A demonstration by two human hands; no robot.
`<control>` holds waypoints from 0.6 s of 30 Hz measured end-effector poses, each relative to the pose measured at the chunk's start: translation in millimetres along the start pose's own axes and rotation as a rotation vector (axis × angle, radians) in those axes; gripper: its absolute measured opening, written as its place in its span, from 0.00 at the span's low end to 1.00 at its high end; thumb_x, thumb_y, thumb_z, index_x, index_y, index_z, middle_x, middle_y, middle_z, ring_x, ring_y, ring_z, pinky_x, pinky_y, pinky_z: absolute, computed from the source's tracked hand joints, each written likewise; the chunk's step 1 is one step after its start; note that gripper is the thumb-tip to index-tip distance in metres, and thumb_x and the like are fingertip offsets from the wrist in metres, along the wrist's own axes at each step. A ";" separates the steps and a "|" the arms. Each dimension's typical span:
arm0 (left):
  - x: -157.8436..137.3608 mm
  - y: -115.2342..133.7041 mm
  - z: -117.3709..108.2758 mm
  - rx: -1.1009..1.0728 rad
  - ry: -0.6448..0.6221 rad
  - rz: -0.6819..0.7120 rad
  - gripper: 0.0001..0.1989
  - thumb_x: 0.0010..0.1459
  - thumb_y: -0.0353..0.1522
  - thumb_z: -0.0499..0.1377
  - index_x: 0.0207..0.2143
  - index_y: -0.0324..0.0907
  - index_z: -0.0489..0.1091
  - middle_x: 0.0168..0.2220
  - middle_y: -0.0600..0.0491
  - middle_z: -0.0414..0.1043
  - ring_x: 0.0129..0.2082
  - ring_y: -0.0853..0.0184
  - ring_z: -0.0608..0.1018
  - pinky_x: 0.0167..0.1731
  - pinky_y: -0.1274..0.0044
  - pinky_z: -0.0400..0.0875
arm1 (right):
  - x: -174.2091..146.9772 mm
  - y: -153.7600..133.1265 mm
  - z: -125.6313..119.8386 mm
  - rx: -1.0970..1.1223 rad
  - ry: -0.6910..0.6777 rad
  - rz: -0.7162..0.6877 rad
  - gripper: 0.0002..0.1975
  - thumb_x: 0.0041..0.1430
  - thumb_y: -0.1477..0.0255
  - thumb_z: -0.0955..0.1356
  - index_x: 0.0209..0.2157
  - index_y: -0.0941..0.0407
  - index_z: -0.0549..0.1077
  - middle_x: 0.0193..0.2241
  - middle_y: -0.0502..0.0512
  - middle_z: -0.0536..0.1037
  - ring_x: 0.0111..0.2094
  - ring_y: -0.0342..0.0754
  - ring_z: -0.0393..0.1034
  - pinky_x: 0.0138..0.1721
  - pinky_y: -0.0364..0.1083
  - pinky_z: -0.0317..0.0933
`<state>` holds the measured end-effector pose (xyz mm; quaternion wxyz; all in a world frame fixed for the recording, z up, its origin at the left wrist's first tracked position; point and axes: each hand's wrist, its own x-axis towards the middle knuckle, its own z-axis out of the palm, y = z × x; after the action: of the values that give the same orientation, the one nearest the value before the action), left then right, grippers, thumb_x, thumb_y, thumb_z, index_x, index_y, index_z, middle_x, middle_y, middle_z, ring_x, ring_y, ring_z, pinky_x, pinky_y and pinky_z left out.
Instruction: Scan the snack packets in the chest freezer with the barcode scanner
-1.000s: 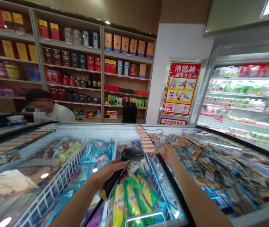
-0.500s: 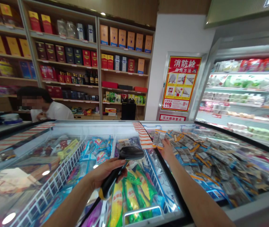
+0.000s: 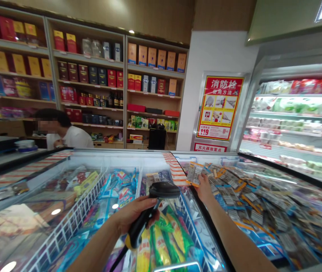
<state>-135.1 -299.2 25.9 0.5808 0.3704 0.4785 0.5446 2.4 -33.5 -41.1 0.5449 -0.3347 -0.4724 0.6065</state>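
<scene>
A black and yellow barcode scanner (image 3: 142, 223) is gripped in my left hand (image 3: 138, 215), its head tilted toward the right over the freezer. My right hand (image 3: 204, 189) pinches a small packet (image 3: 194, 173) with orange edges and a grey printed face, held just beyond the scanner's head. Below the scanner lie green and yellow corn-shaped packs (image 3: 161, 241) in a white wire basket (image 3: 190, 223). To the right of my right hand is a heap of similar grey packets (image 3: 242, 189) with orange and blue edges.
A black freezer rail (image 3: 214, 234) runs between the two compartments. Blue packs (image 3: 118, 185) fill a section on the left. A person in a white shirt (image 3: 77, 138) sits behind the freezer, before shelves of boxes. A lit refrigerated display (image 3: 299, 113) stands at right.
The view has tilted up and turned slightly left, so the scene sits lower and further right. Both hands keep hold of the scanner and packet; the packet is now turned more edge-down toward the scanner.
</scene>
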 end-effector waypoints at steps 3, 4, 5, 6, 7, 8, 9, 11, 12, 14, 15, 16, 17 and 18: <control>1.2 -0.2 -1.4 -0.009 0.011 -0.013 0.16 0.42 0.41 0.59 0.27 0.38 0.64 0.19 0.52 0.70 0.15 0.74 0.68 0.16 0.82 0.57 | -0.2 -0.3 1.7 -0.058 0.067 0.023 0.15 0.48 0.63 0.59 0.40 0.50 0.56 0.30 0.53 0.71 0.30 0.50 0.69 0.25 0.48 0.64; 1.7 -0.5 -2.0 -0.009 0.018 -0.019 0.16 0.42 0.42 0.59 0.27 0.37 0.65 0.19 0.52 0.70 0.15 0.74 0.68 0.16 0.82 0.57 | -0.1 -0.2 2.0 -0.059 0.083 0.030 0.15 0.48 0.63 0.59 0.39 0.50 0.56 0.28 0.52 0.71 0.29 0.50 0.68 0.25 0.48 0.64; 2.1 -0.9 -2.5 -0.008 0.025 -0.023 0.17 0.42 0.42 0.59 0.28 0.37 0.65 0.19 0.52 0.70 0.14 0.74 0.68 0.16 0.82 0.57 | 0.1 -0.1 2.1 -0.050 0.091 0.032 0.15 0.47 0.63 0.60 0.38 0.50 0.57 0.27 0.51 0.70 0.28 0.50 0.68 0.25 0.49 0.64; 2.5 -1.2 -2.8 -0.008 0.031 -0.025 0.17 0.42 0.42 0.59 0.28 0.37 0.65 0.19 0.52 0.70 0.15 0.74 0.68 0.16 0.82 0.57 | 0.4 0.1 2.0 -0.033 0.096 0.031 0.14 0.47 0.63 0.61 0.37 0.50 0.57 0.26 0.51 0.70 0.28 0.50 0.68 0.25 0.49 0.64; 2.7 -1.5 -3.0 -0.006 0.035 -0.026 0.17 0.42 0.42 0.59 0.28 0.37 0.65 0.19 0.52 0.70 0.15 0.74 0.68 0.16 0.82 0.58 | 0.9 0.4 1.6 -0.012 0.095 0.025 0.14 0.46 0.63 0.61 0.36 0.50 0.57 0.25 0.50 0.69 0.27 0.49 0.67 0.24 0.48 0.64; 2.6 -1.6 -2.9 -0.004 0.036 -0.025 0.16 0.42 0.42 0.59 0.27 0.37 0.65 0.19 0.52 0.70 0.15 0.74 0.68 0.16 0.82 0.58 | 1.6 0.8 1.0 0.009 0.089 0.016 0.14 0.45 0.64 0.62 0.35 0.50 0.57 0.25 0.49 0.68 0.26 0.48 0.67 0.24 0.47 0.64; 2.5 -1.5 -2.6 -0.002 0.032 -0.025 0.16 0.42 0.42 0.59 0.27 0.37 0.65 0.19 0.52 0.70 0.15 0.74 0.68 0.16 0.82 0.58 | 2.4 1.4 0.2 0.024 0.083 0.007 0.14 0.44 0.64 0.63 0.34 0.50 0.57 0.24 0.48 0.68 0.25 0.47 0.67 0.25 0.47 0.64; 1.8 -0.6 -1.4 -0.001 0.019 -0.024 0.16 0.42 0.42 0.59 0.27 0.37 0.66 0.19 0.52 0.70 0.15 0.74 0.68 0.16 0.81 0.58 | 4.2 2.8 -1.2 0.027 0.073 -0.004 0.14 0.42 0.65 0.64 0.32 0.50 0.58 0.22 0.46 0.66 0.24 0.45 0.66 0.24 0.45 0.63; 1.4 0.1 -0.8 -0.001 0.013 -0.025 0.16 0.42 0.42 0.60 0.27 0.37 0.66 0.19 0.52 0.70 0.15 0.74 0.68 0.16 0.81 0.58 | 5.0 3.6 -1.8 0.016 0.071 -0.001 0.14 0.41 0.65 0.64 0.32 0.50 0.58 0.21 0.45 0.66 0.22 0.44 0.66 0.23 0.44 0.63; 0.6 1.8 0.5 0.000 0.006 -0.030 0.17 0.41 0.42 0.60 0.27 0.37 0.66 0.19 0.52 0.70 0.15 0.74 0.67 0.16 0.82 0.57 | 5.9 4.6 -2.2 0.000 0.075 0.008 0.14 0.41 0.64 0.64 0.31 0.51 0.57 0.19 0.43 0.65 0.21 0.44 0.65 0.21 0.43 0.62; 0.3 2.5 1.0 0.001 0.005 -0.033 0.17 0.41 0.42 0.60 0.27 0.37 0.66 0.19 0.52 0.70 0.15 0.74 0.67 0.16 0.82 0.57 | 5.8 4.7 -2.1 0.007 0.076 0.011 0.14 0.40 0.65 0.64 0.31 0.51 0.57 0.18 0.43 0.65 0.20 0.44 0.65 0.21 0.43 0.61; -0.1 3.0 1.3 0.002 0.006 -0.035 0.17 0.41 0.42 0.60 0.27 0.37 0.66 0.19 0.52 0.69 0.15 0.74 0.67 0.16 0.82 0.58 | 5.5 4.6 -1.7 0.024 0.072 0.013 0.14 0.40 0.65 0.64 0.31 0.51 0.57 0.18 0.43 0.65 0.20 0.43 0.65 0.20 0.43 0.61; -0.4 3.3 1.6 0.002 0.008 -0.035 0.17 0.41 0.42 0.60 0.27 0.36 0.67 0.19 0.52 0.69 0.15 0.74 0.67 0.16 0.82 0.58 | 5.1 4.2 -1.2 0.049 0.066 0.019 0.14 0.40 0.66 0.65 0.31 0.51 0.57 0.18 0.43 0.66 0.20 0.43 0.65 0.20 0.42 0.61; -0.7 3.4 1.6 0.004 0.006 -0.032 0.17 0.41 0.42 0.60 0.27 0.36 0.67 0.19 0.52 0.69 0.15 0.74 0.67 0.17 0.82 0.58 | 4.6 3.7 -0.7 0.076 0.061 0.025 0.13 0.40 0.67 0.65 0.30 0.52 0.57 0.18 0.43 0.67 0.20 0.43 0.65 0.20 0.42 0.60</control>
<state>-134.5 -299.3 29.7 0.5873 0.3622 0.4873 0.5352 0.9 -28.7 -44.3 0.5638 -0.3380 -0.4278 0.6204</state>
